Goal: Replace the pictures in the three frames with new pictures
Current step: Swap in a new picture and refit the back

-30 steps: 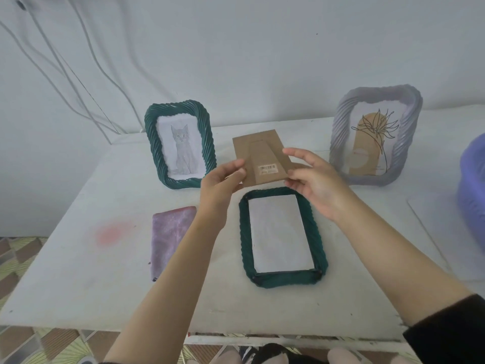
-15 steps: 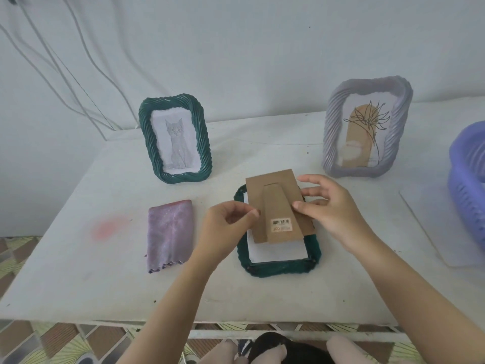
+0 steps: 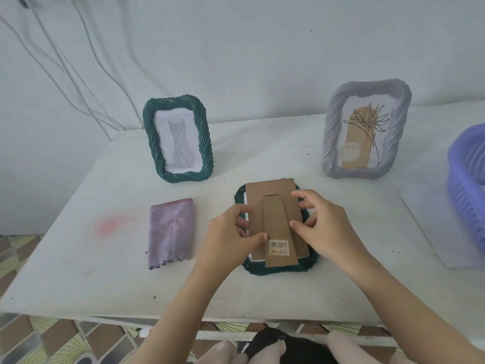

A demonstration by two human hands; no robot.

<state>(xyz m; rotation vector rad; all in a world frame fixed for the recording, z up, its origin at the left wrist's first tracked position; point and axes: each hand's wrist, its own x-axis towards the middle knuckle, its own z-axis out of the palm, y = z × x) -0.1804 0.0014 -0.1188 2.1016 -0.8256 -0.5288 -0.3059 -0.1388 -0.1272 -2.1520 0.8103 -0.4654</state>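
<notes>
Far left on the tabletop (image 3: 78, 271) lies a folded purple cloth (image 3: 170, 232). Behind it, the green frame with the cat drawing (image 3: 206, 145) stands upright. At centre, a second green frame (image 3: 280, 270) lies face down, with the cardboard backing board (image 3: 273, 195) resting over its opening. The left hand (image 3: 231, 237) has its grip closed on the board's left edge, thumb on the easel leg (image 3: 275, 222). The right hand (image 3: 325, 229) pinches the right edge likewise. The board appears light, thin and easily creased. Hold it by both long edges, not by the hinged leg, and seat it with even pressure. At right stands the lavender frame with the plant print (image 3: 332, 132).
</notes>
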